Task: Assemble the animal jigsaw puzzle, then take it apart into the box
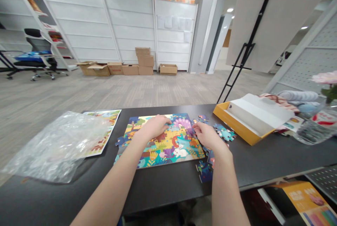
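Puzzle: (168, 145) flat on the table (163, 189), largely joined, in bright yellow, teal and purple, with a blue piece (120, 142) jutting out at the left side
Picture: white rabbit (180, 151) low on the right, purple plumage (182, 123) near the top right, flowers and leaves along the near edge
Left hand: (159, 124) over the puzzle's upper part, grip loosely bent; whether it has hold of a piece cannot be told
Right hand: (204, 133) at the puzzle's right edge, grip curled nearly closed, its contents hidden
Loose pieces: (226, 133) mostly beside and beyond the right arm, some linked
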`<state>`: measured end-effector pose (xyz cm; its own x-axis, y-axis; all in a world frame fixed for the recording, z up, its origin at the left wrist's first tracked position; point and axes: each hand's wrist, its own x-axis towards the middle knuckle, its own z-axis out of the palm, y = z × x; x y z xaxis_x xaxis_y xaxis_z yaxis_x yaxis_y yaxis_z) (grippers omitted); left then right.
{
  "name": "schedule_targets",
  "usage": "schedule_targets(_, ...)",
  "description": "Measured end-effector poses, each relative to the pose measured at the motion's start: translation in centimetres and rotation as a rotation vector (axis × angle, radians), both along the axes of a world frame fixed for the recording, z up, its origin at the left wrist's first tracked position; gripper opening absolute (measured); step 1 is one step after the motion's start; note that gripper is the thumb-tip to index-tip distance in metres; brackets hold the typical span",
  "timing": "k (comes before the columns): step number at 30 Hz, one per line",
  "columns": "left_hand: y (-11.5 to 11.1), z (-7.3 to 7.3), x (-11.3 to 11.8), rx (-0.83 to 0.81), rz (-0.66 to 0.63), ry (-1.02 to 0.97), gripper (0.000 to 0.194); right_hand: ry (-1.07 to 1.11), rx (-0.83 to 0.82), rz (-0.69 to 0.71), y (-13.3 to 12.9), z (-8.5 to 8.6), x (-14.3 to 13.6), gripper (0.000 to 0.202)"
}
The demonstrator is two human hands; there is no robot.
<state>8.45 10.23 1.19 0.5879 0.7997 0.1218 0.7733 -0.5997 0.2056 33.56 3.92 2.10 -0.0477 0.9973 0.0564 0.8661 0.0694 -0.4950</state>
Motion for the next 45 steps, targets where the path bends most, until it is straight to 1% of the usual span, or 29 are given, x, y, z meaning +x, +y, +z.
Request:
schedule_targets(5,0.0,0.0,0.1,0.009,0.0,0.015,0.031,-0.008,-0.022,-0.004,0.0,0.3,0.0,0.028)
schedule_targets(12,-0.1,0.2,0.3,0.008,0.01,0.023,0.031,0.014,-0.033,0.003,0.2,-0.2,0.0,0.03)
schedule_targets(15,-0.1,0.2,0.3,-0.002,0.01,0.018,0.031,0.069,0.012,0.0,-0.2,0.3,1.2,0.029)
schedule_targets(17,0.0,0.1,0.2,-0.01,0.004,0.013,0.031,0.112,0.091,-0.082,-1.1,1.1,2.9,0.028)
schedule_targets(20,0.3,-0.3,0.1,-0.021,0.001,-0.006,0.03,0.188,0.272,-0.307,-3.0,2.3,6.4,0.03)
schedule_targets(21,0.4,-0.4,0.0,-0.023,-0.001,-0.012,0.03,0.201,0.296,-0.36,-3.7,2.5,7.5,0.03)
schedule_targets(23,0.6,-0.5,-0.1,-0.026,-0.003,-0.016,0.03,0.195,0.274,-0.424,-4.7,2.6,9.2,0.028)
schedule_targets(26,0.5,-0.3,-0.3,-0.039,0.007,-0.029,0.032,0.183,0.179,-0.428,-5.3,1.8,10.3,0.024)
schedule_targets(30,0.1,0.7,-0.3,-0.027,0.024,-0.092,0.034,0.18,0.127,-0.386,-4.7,0.4,10.7,0.024)
schedule_targets(35,-0.9,2.3,-1.0,0.046,0.056,-0.185,0.036,0.118,0.103,-0.447,-4.2,-0.9,12.2,0.025)
schedule_targets(37,-1.8,3.0,-1.9,0.068,0.085,-0.18,0.036,0.096,0.114,-0.479,-4.0,-1.3,12.7,0.024)
schedule_targets(40,-3.7,3.9,-3.9,0.109,0.137,-0.196,0.037,0.043,0.114,-0.48,-3.6,-1.9,12.7,0.023)
schedule_targets(42,-5.1,3.9,-5.4,0.146,0.174,-0.234,0.039,-0.015,0.116,-0.476,-3.3,-2.3,12.4,0.025)
schedule_targets(45,-6.7,3.5,-7.2,0.197,0.225,-0.277,0.042,-0.092,0.138,-0.478,-2.8,-2.9,12.3,0.029)
